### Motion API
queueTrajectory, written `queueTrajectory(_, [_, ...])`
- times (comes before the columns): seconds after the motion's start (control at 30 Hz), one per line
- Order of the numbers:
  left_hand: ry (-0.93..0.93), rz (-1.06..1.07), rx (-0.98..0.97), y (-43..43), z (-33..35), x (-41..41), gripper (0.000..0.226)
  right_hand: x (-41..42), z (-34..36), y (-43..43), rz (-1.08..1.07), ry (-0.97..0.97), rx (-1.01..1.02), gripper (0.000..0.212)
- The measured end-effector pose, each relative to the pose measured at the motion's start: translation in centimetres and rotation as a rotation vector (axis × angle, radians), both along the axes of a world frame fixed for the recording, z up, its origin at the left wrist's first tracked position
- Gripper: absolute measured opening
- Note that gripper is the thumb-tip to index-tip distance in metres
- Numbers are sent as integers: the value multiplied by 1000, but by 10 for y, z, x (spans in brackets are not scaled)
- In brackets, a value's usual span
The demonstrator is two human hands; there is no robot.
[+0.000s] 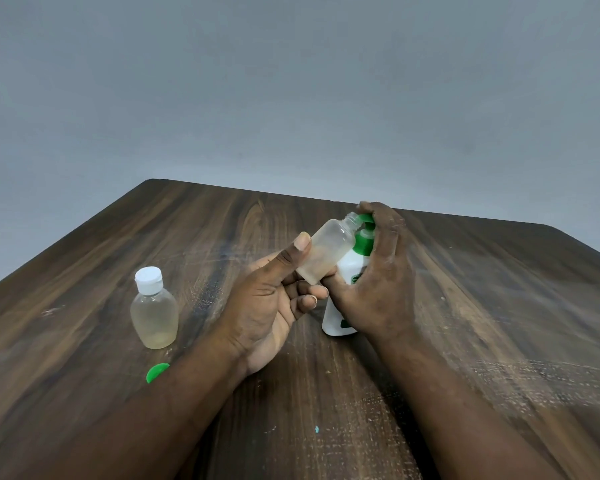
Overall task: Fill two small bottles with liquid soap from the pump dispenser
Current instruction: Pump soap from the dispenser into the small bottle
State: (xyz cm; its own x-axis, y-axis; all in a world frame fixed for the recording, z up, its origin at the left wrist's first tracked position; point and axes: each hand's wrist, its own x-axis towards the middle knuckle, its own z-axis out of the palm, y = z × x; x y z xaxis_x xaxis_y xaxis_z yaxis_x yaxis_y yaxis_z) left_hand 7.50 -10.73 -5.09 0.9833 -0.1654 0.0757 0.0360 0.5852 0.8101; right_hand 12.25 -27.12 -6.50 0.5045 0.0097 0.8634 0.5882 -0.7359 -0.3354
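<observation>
Pump dispenser [350,268], white with a green collar and pump head, is standing upright near the middle of the wooden table [499,306], well back from the far edge. The right hand [381,271] is gripping it from above, fingers curling together over the green head and the thumb lying against the white body.

The left hand [267,299] is holding the uncapped small bottle [326,251] tilted, its open neck meeting the green spout. The thumb is pressing on the bottle's near face while the curled fingers are supporting its base. Whether soap is flowing cannot be told.

The capped small bottle [154,310] is standing upright to the left, well apart from both hands, wearing a white flip cap [148,280] and showing pale yellowish liquid in its lower part. A green cap [157,372] is lying just in front of it, partly hidden by the left forearm.

The far table edge is running from a rounded left corner across behind the hands. Broad open wood is lying to the right of the right hand and beyond the dispenser. A grey wall [291,81] is filling the background.
</observation>
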Motion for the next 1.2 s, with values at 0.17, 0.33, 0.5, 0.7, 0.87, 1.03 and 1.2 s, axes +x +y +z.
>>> queueTrajectory(0.17, [18,-23,6,3,1,-1,55,1,-2,1,20,13,37,81])
queueTrajectory(0.33, [31,-29,15,3,1,0,55,0,-1,1,35,6,52,80])
queueTrajectory(0.5, [39,-52,13,3,0,-2,57,-2,1,0,47,23,30,90])
queueTrajectory(0.7, [39,-67,5,2,2,0,60,0,2,0,57,12,32,86])
queueTrajectory(0.87, [43,-79,7,2,1,0,57,0,1,1,54,16,43,79])
queueTrajectory(1.03, [48,-84,25,2,1,-1,55,0,0,1,56,30,55,79])
queueTrajectory(1.2, [55,-89,31,2,1,0,62,-2,2,1,50,24,36,91])
